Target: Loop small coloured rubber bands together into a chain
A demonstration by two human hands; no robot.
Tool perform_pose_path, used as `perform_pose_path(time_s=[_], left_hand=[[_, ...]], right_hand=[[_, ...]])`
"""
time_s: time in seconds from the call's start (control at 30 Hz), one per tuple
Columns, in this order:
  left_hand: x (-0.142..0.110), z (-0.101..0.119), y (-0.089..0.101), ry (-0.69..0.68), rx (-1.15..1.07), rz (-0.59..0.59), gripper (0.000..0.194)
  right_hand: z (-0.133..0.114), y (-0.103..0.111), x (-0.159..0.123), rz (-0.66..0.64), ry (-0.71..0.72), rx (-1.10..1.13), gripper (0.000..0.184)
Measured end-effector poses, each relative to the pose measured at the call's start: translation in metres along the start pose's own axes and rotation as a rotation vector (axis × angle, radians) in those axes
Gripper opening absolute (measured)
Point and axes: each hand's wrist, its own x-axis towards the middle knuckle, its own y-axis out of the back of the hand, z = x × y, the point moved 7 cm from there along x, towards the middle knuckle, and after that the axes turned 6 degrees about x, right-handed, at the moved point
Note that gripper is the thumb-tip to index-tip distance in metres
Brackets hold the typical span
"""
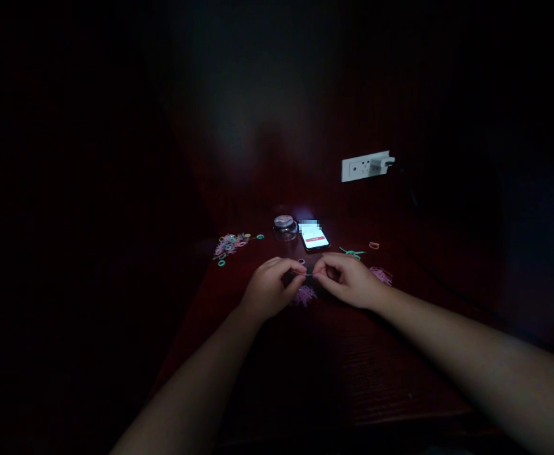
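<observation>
My left hand (271,284) and my right hand (345,278) meet over the middle of the table, thumb and forefinger pinched on each. A thin rubber band (309,274) spans the small gap between the fingertips, its ends hidden in the two pinches. Just below it lies a pile of purple bands (305,296), partly behind my left fingers. A single purple loop (302,261) rests beyond the fingertips. Another purple pile (381,275) is beside my right wrist, and several green bands (352,253) lie behind that hand.
A mixed heap of coloured bands (229,245) sits at the table's left edge. A clear lidded jar (285,226) and a lit phone (314,235) stand at the back. On the wall is a socket (364,167) with a plug and dark cable. The surroundings are very dark.
</observation>
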Motion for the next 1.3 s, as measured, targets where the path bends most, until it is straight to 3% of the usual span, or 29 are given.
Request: perform_pose_path(time_s=[1.3], left_hand=[[-0.0007, 0.0042, -0.0006, -0.005, -0.024, -0.045, 0.006]], right_hand=[[-0.0075, 0.0013, 0.0008, -0.021, 0.040, -0.022, 0.006]])
